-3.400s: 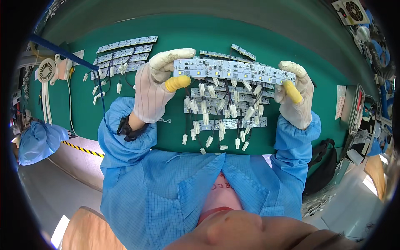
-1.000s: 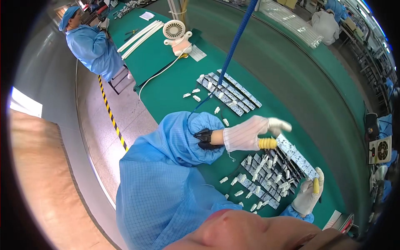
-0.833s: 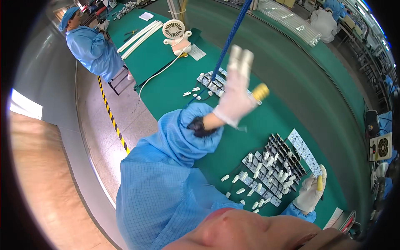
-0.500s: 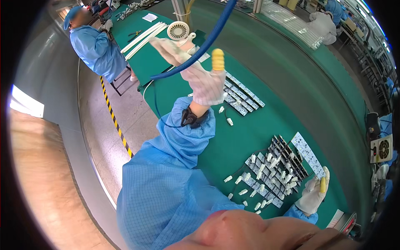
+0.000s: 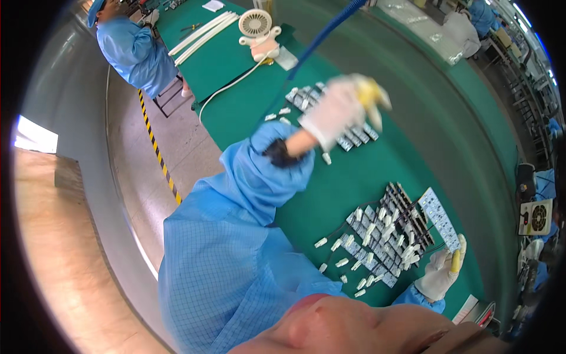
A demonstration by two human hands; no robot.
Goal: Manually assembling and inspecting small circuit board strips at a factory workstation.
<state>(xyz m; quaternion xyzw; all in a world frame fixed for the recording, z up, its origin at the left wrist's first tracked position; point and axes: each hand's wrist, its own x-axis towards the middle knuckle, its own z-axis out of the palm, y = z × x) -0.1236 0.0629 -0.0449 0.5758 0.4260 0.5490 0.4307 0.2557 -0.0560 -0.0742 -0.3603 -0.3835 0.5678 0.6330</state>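
Note:
My right hand (image 5: 438,275), in a white glove with a yellow finger cot, pinches the lower end of a strip-shaped circuit board (image 5: 438,215). The board stands up at a slant beside a pile of similar boards (image 5: 377,236) with white connectors on black wires. Farther off, my left hand (image 5: 339,109), also gloved with yellow finger cots, hovers over a second group of circuit boards (image 5: 358,137) and hides part of it. Motion smears its fingers, so whether they hold anything is unclear. A dark band wraps my left wrist.
A blue hose (image 5: 327,36) hangs across the green worktable (image 5: 330,194). Beyond my left hand stand a small white fan (image 5: 255,23) and long white strips (image 5: 206,38). A co-worker in blue (image 5: 132,59) sits at the far left. A grey conveyor-like band (image 5: 407,106) runs along the right.
My left hand has swung from near the fan and hose rightward over the far boards, uncovering the fan's base. My right hand keeps hold of its circuit board, nearly still.

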